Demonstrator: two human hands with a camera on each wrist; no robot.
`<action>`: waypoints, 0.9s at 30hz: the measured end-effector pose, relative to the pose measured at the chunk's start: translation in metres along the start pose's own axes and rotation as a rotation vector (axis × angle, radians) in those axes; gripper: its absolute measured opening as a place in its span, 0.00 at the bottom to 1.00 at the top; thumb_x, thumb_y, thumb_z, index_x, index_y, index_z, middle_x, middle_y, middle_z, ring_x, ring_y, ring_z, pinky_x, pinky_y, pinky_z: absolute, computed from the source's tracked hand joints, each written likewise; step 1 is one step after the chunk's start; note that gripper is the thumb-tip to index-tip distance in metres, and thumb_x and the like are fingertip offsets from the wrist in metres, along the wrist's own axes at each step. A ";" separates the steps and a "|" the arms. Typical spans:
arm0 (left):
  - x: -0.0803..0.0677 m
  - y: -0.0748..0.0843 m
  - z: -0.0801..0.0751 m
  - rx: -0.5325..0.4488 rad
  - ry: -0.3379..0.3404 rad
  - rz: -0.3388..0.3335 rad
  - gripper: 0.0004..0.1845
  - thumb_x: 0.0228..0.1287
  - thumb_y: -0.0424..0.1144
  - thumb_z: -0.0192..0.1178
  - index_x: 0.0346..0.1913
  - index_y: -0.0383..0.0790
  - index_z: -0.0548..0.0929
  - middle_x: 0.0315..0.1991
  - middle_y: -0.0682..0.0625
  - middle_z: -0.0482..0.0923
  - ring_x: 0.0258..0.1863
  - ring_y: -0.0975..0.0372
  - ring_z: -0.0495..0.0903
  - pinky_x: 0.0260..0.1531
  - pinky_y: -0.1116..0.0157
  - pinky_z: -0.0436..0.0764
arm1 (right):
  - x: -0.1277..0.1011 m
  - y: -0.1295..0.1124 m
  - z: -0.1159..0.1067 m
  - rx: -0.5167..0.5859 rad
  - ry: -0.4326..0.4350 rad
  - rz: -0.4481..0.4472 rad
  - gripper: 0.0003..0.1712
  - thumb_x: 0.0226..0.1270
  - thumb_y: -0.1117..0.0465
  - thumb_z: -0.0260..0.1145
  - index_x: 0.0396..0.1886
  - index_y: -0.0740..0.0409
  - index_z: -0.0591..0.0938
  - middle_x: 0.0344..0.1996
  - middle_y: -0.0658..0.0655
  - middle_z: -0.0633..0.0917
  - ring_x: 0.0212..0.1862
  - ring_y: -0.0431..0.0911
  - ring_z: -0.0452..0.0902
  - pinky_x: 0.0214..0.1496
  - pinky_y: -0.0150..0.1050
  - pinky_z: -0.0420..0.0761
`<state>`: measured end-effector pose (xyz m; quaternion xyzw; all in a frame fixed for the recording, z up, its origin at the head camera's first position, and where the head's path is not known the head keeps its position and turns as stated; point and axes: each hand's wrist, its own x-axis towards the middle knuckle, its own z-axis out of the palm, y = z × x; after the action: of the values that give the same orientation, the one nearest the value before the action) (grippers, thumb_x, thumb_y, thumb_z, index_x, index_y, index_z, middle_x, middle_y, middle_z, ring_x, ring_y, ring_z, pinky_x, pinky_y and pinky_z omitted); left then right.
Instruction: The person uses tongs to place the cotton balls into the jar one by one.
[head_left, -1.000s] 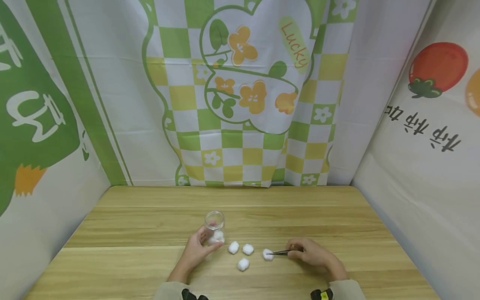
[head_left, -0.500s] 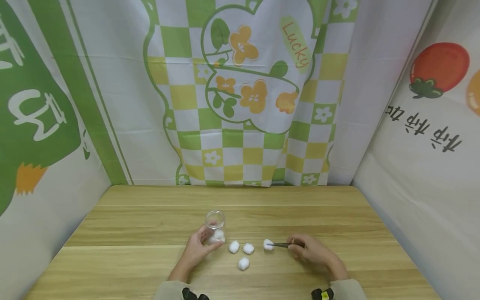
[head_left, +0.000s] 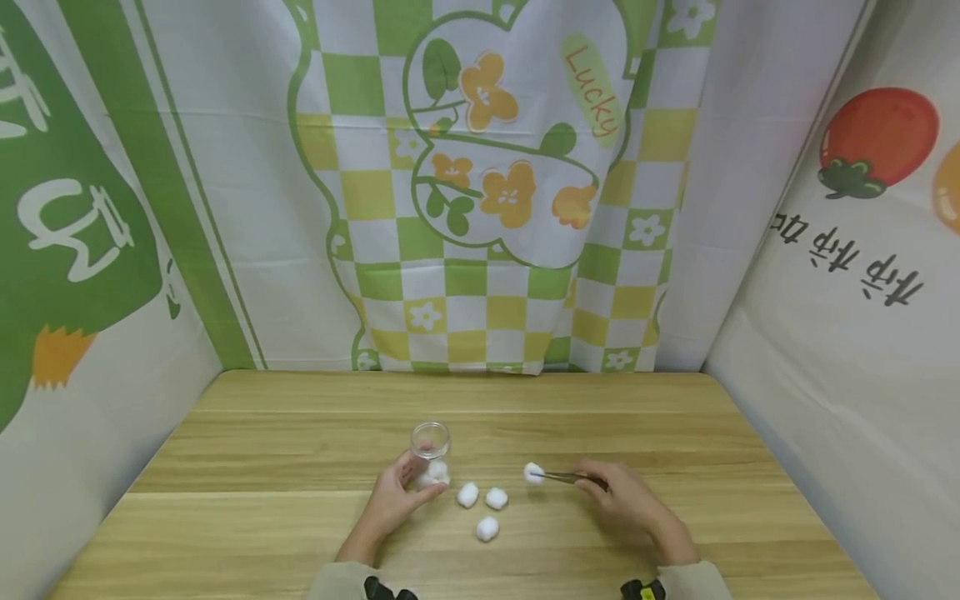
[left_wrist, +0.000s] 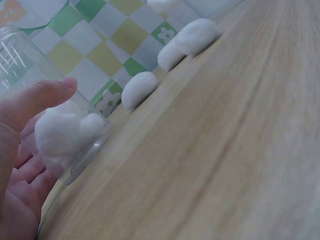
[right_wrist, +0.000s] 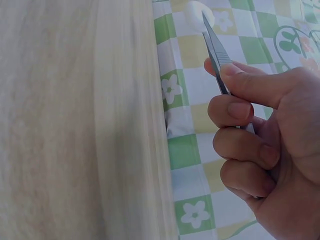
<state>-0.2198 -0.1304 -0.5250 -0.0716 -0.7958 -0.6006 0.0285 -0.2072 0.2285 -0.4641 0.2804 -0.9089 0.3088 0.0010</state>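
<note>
Left hand: the left hand curls round the lower part of a small clear glass jar, thumb on the near side and fingers behind it; the wrist view shows the thumb lying across the glass.
Jar: it stands upright on the desk at about 11 o'clock from the loose cotton balls, its mouth uncovered, with white cotton packed in the bottom.
Right hand: the right hand pinches a pair of slim dark metal tweezers between thumb and curled fingers, the tips pointing toward 9 o'clock.
Held ball: a small white fluffy cotton ball sits clamped in the tweezer tips, lifted off the desk, at about 3 o'clock from the jar and well apart from it.
Loose balls: three more white cotton balls lie on the desk between the two hands; one is just beside the left hand at its 3 o'clock, a second is just beside the first, and a third lies at 6 o'clock from that pair, nearer the person.
Desk: a light wooden desk with long grain lines carries everything.
Surround: a white cloth printed with green and yellow checks and orange flowers hangs at 12 o'clock behind the desk.
</note>
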 end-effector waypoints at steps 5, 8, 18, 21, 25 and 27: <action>0.000 0.000 0.000 0.006 0.002 0.013 0.37 0.49 0.35 0.73 0.63 0.32 0.71 0.62 0.33 0.74 0.65 0.41 0.73 0.68 0.47 0.70 | 0.001 -0.004 0.000 0.007 0.005 -0.002 0.13 0.71 0.59 0.58 0.50 0.57 0.83 0.24 0.53 0.81 0.23 0.26 0.59 0.22 0.23 0.66; 0.000 0.001 0.000 0.011 0.002 0.018 0.36 0.50 0.36 0.73 0.63 0.32 0.71 0.62 0.33 0.74 0.65 0.41 0.73 0.68 0.48 0.71 | 0.002 -0.006 0.001 0.003 0.026 -0.021 0.13 0.71 0.60 0.59 0.50 0.56 0.83 0.20 0.48 0.77 0.21 0.26 0.58 0.20 0.23 0.66; -0.002 0.004 -0.001 -0.010 0.007 -0.005 0.35 0.50 0.36 0.73 0.63 0.34 0.72 0.62 0.33 0.74 0.65 0.41 0.73 0.68 0.48 0.71 | 0.004 -0.011 0.000 -0.055 0.113 -0.104 0.12 0.67 0.63 0.62 0.48 0.59 0.84 0.17 0.54 0.79 0.20 0.24 0.56 0.19 0.21 0.64; -0.003 0.003 0.000 -0.013 0.012 -0.011 0.35 0.50 0.35 0.73 0.63 0.35 0.73 0.62 0.33 0.75 0.65 0.42 0.73 0.68 0.49 0.71 | 0.004 -0.014 -0.001 -0.063 0.119 -0.103 0.12 0.67 0.63 0.62 0.47 0.59 0.84 0.17 0.54 0.79 0.20 0.24 0.55 0.19 0.21 0.63; -0.002 0.003 0.000 -0.017 0.009 -0.003 0.34 0.51 0.36 0.72 0.62 0.33 0.72 0.62 0.33 0.75 0.65 0.41 0.73 0.68 0.49 0.71 | 0.005 -0.017 -0.001 -0.072 0.125 -0.090 0.11 0.67 0.62 0.62 0.47 0.57 0.84 0.17 0.52 0.79 0.19 0.24 0.55 0.18 0.21 0.62; -0.002 0.003 0.000 -0.017 0.005 0.003 0.35 0.51 0.36 0.72 0.63 0.33 0.72 0.62 0.33 0.74 0.65 0.41 0.72 0.68 0.48 0.71 | 0.006 -0.019 -0.001 -0.082 0.143 -0.093 0.11 0.67 0.62 0.62 0.46 0.56 0.85 0.16 0.51 0.78 0.19 0.24 0.55 0.18 0.21 0.62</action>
<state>-0.2176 -0.1295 -0.5222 -0.0716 -0.7905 -0.6074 0.0310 -0.2030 0.2136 -0.4513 0.2995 -0.9043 0.2900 0.0917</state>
